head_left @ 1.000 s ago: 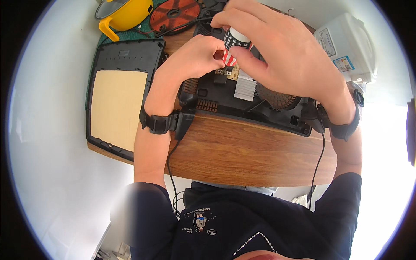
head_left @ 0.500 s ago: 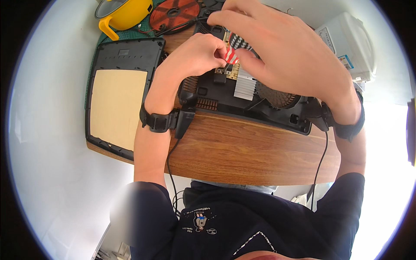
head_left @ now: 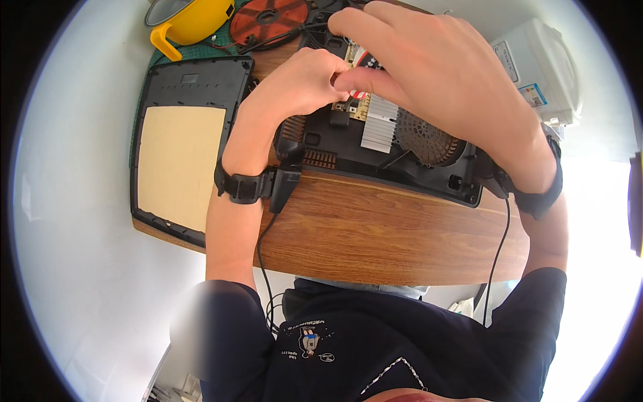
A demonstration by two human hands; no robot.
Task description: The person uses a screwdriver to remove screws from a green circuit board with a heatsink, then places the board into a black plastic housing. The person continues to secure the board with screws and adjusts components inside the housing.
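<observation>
Two bare hands over a black housing (head_left: 335,146), set w/ its near side roughly along the counter's (head_left: 375,234) near edge, bare wood btwn. L hand (head_left: 301,84): fingers apparently pinched on the lower, red-and-white end of a striped item (head_left: 368,61). R hand (head_left: 445,77): thumb across its front, tip at or just beside L fingertips, the rest arched over the far side; can't tell if gripping or loose. Striped item mostly hidden, over the circuit board (head_left: 356,114) toward counter's far edge, beyond the silver heatsink (head_left: 380,127); can't tell tilt or contact w/ board. Prob. best: steady the low end w/ L fingers, apply force from R only, in line w/ the item, light & even, to avoid skidding onto board parts. Shift R thumb aside if needed for a clear view of the tip. Mind knuckles vs. heatsink fins & round fan grille (head_left: 429,139). Also nearby: framed panel w/ cream sheet (head_left: 181,161) at counter's left edge, yellow pot (head_left: 204,28) toward far-left corner, reddish disc (head_left: 268,23) by far edge.
</observation>
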